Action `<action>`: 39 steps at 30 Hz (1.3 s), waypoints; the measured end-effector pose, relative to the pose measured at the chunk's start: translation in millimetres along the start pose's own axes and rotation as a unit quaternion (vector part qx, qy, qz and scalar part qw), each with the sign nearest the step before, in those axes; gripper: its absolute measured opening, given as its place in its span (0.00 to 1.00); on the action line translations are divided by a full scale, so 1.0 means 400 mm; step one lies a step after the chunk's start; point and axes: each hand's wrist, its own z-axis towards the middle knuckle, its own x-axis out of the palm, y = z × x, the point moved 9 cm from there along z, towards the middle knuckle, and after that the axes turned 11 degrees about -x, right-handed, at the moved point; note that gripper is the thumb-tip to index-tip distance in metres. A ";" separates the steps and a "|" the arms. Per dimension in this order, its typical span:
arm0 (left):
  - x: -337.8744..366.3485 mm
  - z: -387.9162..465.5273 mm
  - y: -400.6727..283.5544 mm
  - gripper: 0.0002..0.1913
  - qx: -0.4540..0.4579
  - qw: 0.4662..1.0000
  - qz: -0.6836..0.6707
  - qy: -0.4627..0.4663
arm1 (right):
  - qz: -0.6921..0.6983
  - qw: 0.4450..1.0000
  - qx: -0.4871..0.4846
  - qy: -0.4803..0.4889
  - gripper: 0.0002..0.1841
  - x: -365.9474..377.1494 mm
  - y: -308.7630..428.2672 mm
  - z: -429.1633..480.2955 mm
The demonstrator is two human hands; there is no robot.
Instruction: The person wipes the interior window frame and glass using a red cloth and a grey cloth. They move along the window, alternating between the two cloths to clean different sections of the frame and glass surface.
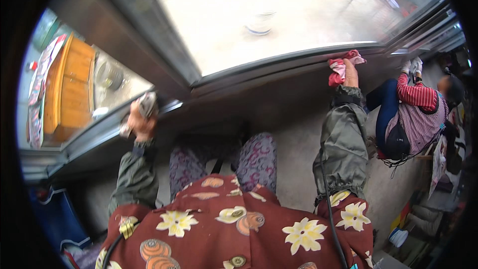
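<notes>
My left hand (142,121) is closed around a crumpled grey cloth (148,104) at the lower rail of the left window pane, beside the upright of the metal window frame (149,26). Farther right, my right hand (350,74) grips a pink and red cloth (337,71), which touches the bottom rail (283,59) of the large window. Parts of the cloth stick out on both sides of that hand. Both of my forearms are in dark green sleeves.
At right another person (418,116) sits low by the frame, gloved hands on a pale cloth (415,65). Through the left pane show a wooden cabinet (71,89) and a clear bucket (109,74). A blue container (59,216) is at lower left, a white tub (398,237) at lower right.
</notes>
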 end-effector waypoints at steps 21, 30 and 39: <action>-0.054 -0.124 -0.020 0.10 -0.500 0.465 -0.712 0.164 | -0.024 0.931 0.258 0.259 0.17 0.584 -0.300 -0.904; -0.244 -0.188 -0.488 0.18 -0.229 0.421 -0.730 0.488 | 0.146 0.960 0.141 0.193 0.15 0.598 -0.262 -0.971; -0.307 -0.166 -0.444 0.29 0.127 0.781 -0.418 0.446 | 0.171 0.934 0.250 0.187 0.16 0.644 -0.384 -1.161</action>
